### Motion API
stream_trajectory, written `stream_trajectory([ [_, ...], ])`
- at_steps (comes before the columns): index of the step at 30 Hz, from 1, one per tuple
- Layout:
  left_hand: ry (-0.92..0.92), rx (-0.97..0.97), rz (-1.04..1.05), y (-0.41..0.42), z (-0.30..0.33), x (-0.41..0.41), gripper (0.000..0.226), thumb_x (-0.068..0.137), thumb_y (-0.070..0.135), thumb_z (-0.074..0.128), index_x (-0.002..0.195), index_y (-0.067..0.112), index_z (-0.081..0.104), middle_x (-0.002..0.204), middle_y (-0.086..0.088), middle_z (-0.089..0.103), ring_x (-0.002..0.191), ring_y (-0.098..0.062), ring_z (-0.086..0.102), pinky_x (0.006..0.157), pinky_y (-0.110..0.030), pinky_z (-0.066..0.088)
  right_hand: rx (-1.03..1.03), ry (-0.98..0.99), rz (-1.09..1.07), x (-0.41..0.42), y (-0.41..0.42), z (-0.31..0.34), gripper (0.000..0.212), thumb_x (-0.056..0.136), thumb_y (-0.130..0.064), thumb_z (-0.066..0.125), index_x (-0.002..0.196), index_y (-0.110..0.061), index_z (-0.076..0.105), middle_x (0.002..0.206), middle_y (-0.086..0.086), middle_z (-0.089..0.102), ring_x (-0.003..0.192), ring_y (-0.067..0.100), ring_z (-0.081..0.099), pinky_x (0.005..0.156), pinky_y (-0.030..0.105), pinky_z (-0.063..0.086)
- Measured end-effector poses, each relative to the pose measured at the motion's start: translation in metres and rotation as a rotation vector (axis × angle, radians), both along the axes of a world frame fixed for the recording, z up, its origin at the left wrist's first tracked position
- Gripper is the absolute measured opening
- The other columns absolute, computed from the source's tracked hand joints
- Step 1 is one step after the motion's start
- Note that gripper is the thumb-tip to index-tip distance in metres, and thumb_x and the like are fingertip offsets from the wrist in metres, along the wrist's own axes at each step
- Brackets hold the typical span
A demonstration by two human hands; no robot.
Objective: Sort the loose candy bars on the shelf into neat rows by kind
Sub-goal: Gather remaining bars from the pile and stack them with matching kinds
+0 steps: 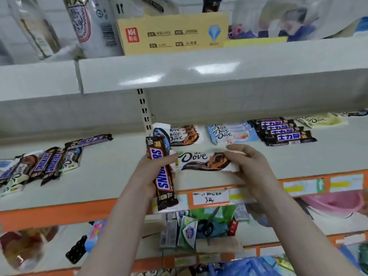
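The left hand (pixel 148 172) is gripping a Snickers bar (pixel 162 173) upright, with a blue-and-white packet (pixel 161 130) peeking out behind its top end. The right hand (pixel 249 163) is pinching the right end of a white Dove bar (pixel 201 161), holding it level just above the shelf (pixel 111 168). Behind it, neat stacks are lying along the back: brown-swirl Dove bars (pixel 184 134), pale blue Dove bars (pixel 229 133) and dark Snickers bars (pixel 282 130). Off to the left a loose heap of mixed bars (pixel 39 166) is lying jumbled.
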State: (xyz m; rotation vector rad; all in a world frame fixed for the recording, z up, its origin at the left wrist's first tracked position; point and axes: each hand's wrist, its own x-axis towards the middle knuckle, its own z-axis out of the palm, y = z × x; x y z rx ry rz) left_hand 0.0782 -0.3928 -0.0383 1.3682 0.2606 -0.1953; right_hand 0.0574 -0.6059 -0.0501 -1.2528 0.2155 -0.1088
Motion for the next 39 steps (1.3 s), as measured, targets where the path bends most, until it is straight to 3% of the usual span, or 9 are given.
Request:
stream_trajectory([
  [4,0.036,0.011,0.013,0.016,-0.003,0.024,0.021,0.073,0.002,0.073,0.082,0.01,0.056,0.043,-0.002,0.057,0.034,-0.016,0.053,0.038,-0.022,0.047,-0.332,-0.033,0.054,0.025,0.006,0.002,0.012,0.078,-0.008,0.07,0.085,-0.017,0.071,0.079,0.016,0.065,0.07,0.021,0.056,0.064,0.028,0.044],
  [6,0.052,0.013,0.043,0.022,-0.005,0.037,0.019,0.073,0.0,0.072,0.082,0.008,0.057,0.044,-0.002,0.058,0.034,-0.015,0.055,0.038,-0.022,0.048,-0.515,-0.088,0.106,0.039,0.009,0.007,0.015,0.076,-0.008,0.071,0.083,-0.02,0.071,0.075,0.012,0.056,0.066,0.02,0.046,0.063,0.027,0.037],
  [11,0.093,-0.03,0.075,0.037,-0.009,0.059,0.019,0.075,-0.005,0.068,0.087,0.002,0.056,0.057,-0.011,0.058,0.037,-0.016,0.056,0.039,-0.022,0.048,-0.879,-0.154,0.278,0.071,0.02,0.014,0.032,0.066,-0.004,0.078,0.094,-0.017,0.071,0.077,-0.007,0.064,0.054,0.0,0.049,0.054,0.005,0.038],
  [13,0.094,-0.032,0.105,0.039,-0.013,0.066,0.018,0.076,-0.007,0.066,0.087,0.002,0.055,0.062,-0.013,0.056,0.036,-0.015,0.056,0.039,-0.022,0.048,-1.035,-0.212,0.269,0.082,0.025,0.012,0.035,0.065,-0.004,0.079,0.098,-0.014,0.071,0.084,-0.009,0.063,0.065,0.003,0.051,0.056,0.006,0.036],
  [17,0.115,-0.033,0.132,0.039,-0.018,0.072,0.017,0.076,-0.01,0.064,0.083,0.002,0.054,0.062,-0.014,0.056,0.036,-0.017,0.055,0.039,-0.024,0.049,-1.265,-0.388,0.239,0.094,0.03,0.007,0.038,0.064,-0.005,0.079,0.101,-0.011,0.071,0.074,-0.014,0.053,0.084,0.013,0.048,0.068,0.013,0.029],
  [23,0.076,0.007,0.194,0.035,-0.017,0.087,0.027,0.075,-0.011,0.064,0.098,-0.002,0.052,0.066,-0.015,0.057,0.05,-0.023,0.056,0.04,-0.025,0.05,-1.361,-0.433,0.192,0.111,0.034,0.0,0.038,0.063,-0.005,0.078,0.1,-0.011,0.072,0.077,0.005,0.056,0.086,0.027,0.054,0.063,0.024,0.027],
  [28,0.094,0.036,0.178,0.031,-0.018,0.094,0.029,0.076,-0.012,0.063,0.102,-0.004,0.053,0.069,-0.018,0.058,0.053,-0.025,0.056,0.043,-0.028,0.054,-1.382,-0.441,0.213,0.121,0.031,-0.008,0.04,0.065,-0.004,0.078,0.103,-0.009,0.07,0.084,0.01,0.054,0.081,0.023,0.051,0.066,0.021,0.027],
  [32,0.106,0.02,0.163,0.032,-0.02,0.097,0.024,0.078,-0.01,0.062,0.1,-0.005,0.055,0.068,-0.018,0.059,0.054,-0.026,0.056,0.044,-0.029,0.055,-1.379,-0.441,0.217,0.124,0.029,-0.014,0.038,0.066,-0.004,0.077,0.103,-0.007,0.07,0.093,0.017,0.065,0.096,0.028,0.056,0.079,0.022,0.033],
  [39,0.11,0.041,0.153,0.034,-0.022,0.101,0.014,0.077,-0.008,0.064,0.085,-0.001,0.057,0.066,-0.016,0.06,0.053,-0.026,0.058,0.044,-0.029,0.054,-1.367,-0.46,0.191,0.128,0.031,-0.016,0.037,0.068,-0.005,0.076,0.104,-0.007,0.069,0.099,0.014,0.065,0.099,0.026,0.056,0.071,0.016,0.029],
])
